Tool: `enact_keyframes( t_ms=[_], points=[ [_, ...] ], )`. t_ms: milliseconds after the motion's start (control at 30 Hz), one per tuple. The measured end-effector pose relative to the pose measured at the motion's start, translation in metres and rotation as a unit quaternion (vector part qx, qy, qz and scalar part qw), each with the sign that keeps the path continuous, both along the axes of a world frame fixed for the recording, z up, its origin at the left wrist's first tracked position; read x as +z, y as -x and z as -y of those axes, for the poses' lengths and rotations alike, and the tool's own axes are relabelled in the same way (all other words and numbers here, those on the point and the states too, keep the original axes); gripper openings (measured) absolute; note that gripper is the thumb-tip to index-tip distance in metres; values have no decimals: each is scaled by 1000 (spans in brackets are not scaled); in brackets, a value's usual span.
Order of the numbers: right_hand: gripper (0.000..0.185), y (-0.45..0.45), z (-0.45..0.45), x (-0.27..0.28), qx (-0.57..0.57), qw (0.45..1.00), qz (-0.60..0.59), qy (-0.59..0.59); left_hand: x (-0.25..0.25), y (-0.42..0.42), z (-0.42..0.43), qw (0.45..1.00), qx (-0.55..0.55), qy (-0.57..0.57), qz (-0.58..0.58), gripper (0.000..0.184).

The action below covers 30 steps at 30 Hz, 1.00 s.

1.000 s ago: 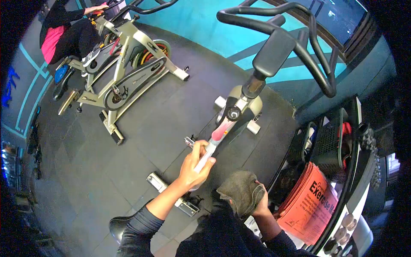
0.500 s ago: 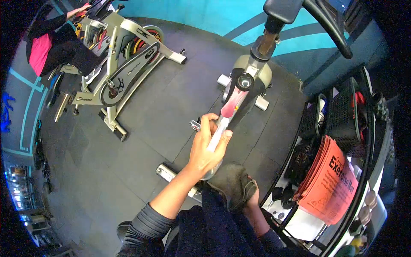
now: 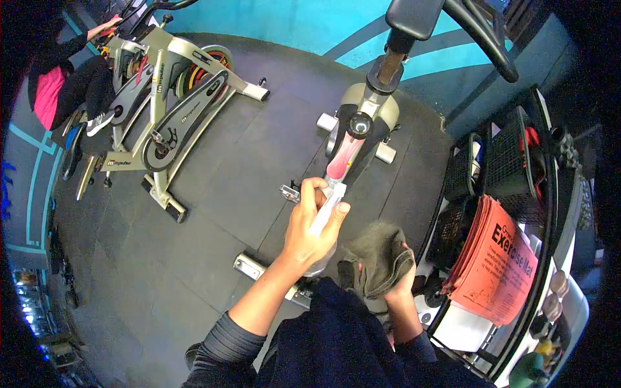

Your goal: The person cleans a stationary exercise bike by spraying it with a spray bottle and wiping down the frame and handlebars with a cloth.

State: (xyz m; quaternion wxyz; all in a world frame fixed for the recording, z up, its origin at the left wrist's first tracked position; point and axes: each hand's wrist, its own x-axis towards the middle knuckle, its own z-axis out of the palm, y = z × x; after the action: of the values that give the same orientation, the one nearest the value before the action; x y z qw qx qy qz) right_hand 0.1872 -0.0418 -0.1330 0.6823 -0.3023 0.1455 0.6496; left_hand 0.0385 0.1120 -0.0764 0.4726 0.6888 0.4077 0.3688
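Spray bottle (image 3: 325, 220), one: sits just 5 o'clock of centre, white head up between your fingers, clear body partly hidden below. Your left grip (image 3: 309, 234) is wrapped round that head, fingers curled on one side, thumb along the other; can't tell whether the trigger is squeezed. Should handle light to middling; fill level not readable. Smooth plastic, probably slick if wet, body likely to give a bit. Best hold: right at the neck, as you have it.

Cloth (image 3: 374, 257), one: 4 o'clock of the bottle, grey-brown, bunched, apart from it. Your right grip (image 3: 402, 277) is curled round its 4 o'clock edge, part closed; pressure can't be told. Soft, limp, light, nothing to break; hold it by a thick fold.

Bike (image 3: 388, 111) ahead, one, at 1 o'clock, with one black seat (image 3: 413, 18) and handlebar (image 3: 488, 45) beyond. Silver bike (image 3: 194, 111) at 10 o'clock, at least one more behind it. One other person (image 3: 50, 98) past those, also 10 o'clock.

Rack (image 3: 552, 197) at 3 o'clock: three mesh baskets (image 3: 501, 166) visible, one stack of orange sheets (image 3: 485, 268) between 3 and 4 o'clock, sheets too tight to count. Grey floor (image 3: 213, 258) below.
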Motion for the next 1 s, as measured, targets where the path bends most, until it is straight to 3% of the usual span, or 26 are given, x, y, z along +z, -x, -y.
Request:
enact_keyframes(
  t_ms=[33,167,367,433,567,800,867,900,933,1000],
  points=[
    [62,0,-3,-1,-9,999,38,-8,-2,-1,1,1000,6,-9,-10,51],
    [61,2,-11,-2,-11,998,-31,-46,4,1,1,999,-9,6,-36,49],
    [59,15,-21,-1,0,999,9,-32,-2,2,1,1000,4,-8,-28,46],
    [59,15,-23,-1,-2,999,12,-33,-7,0,-1,998,-19,-59,15,41],
    [59,11,-24,-3,-8,999,-16,-49,-1,3,2,999,-16,-29,3,38],
    [58,-2,-31,4,-12,999,44,18,-11,5,2,988,-65,-56,-128,35],
    [60,-6,-42,-10,22,929,355,105,-15,6,3,982,-75,-82,-151,34],
    [62,-7,-50,-14,31,861,507,-14,-12,6,2,985,-59,-89,-138,33],
    [61,-8,-62,-12,53,698,714,-2,-11,6,1,987,-44,-96,-125,32],
    [63,-3,-89,7,33,509,860,-17,-13,8,-2,988,-31,-98,-119,33]
  ],
)
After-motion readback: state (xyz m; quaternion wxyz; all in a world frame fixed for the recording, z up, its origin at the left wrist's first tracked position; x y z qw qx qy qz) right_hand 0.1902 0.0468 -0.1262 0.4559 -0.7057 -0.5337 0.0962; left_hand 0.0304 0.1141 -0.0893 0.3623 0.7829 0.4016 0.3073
